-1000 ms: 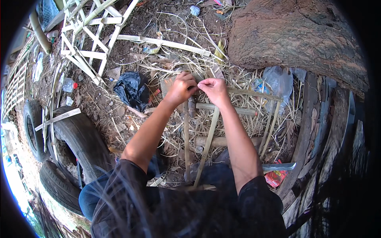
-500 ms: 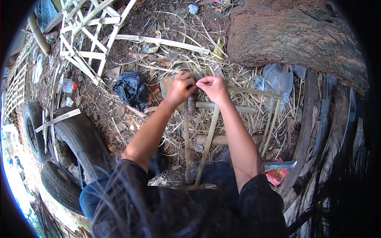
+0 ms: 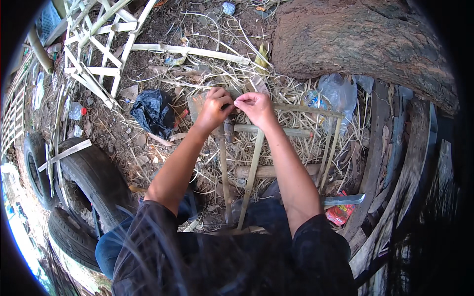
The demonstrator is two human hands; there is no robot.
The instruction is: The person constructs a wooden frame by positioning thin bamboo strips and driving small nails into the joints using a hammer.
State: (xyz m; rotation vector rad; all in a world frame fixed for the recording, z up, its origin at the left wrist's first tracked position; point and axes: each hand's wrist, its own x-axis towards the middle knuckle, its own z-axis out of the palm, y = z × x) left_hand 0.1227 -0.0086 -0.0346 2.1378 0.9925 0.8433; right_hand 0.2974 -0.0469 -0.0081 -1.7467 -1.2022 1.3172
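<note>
1. Pinching at frame centre, the left hand (image 3: 213, 106) and right hand (image 3: 255, 107) are both closed on a thin tie over the bamboo frame (image 3: 253, 163).
2. Judging by this, keep the tie taut and the slats square.
3. Mind the knife (image 3: 344, 200) at lower right.

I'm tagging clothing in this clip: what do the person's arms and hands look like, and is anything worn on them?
Both forearms are bare from the short dark sleeves down. The left hand and right hand are bare too, with no gloves; no rings, watch or bracelet can be made out. The fingers are curled, so details there are hard to tell.
</note>
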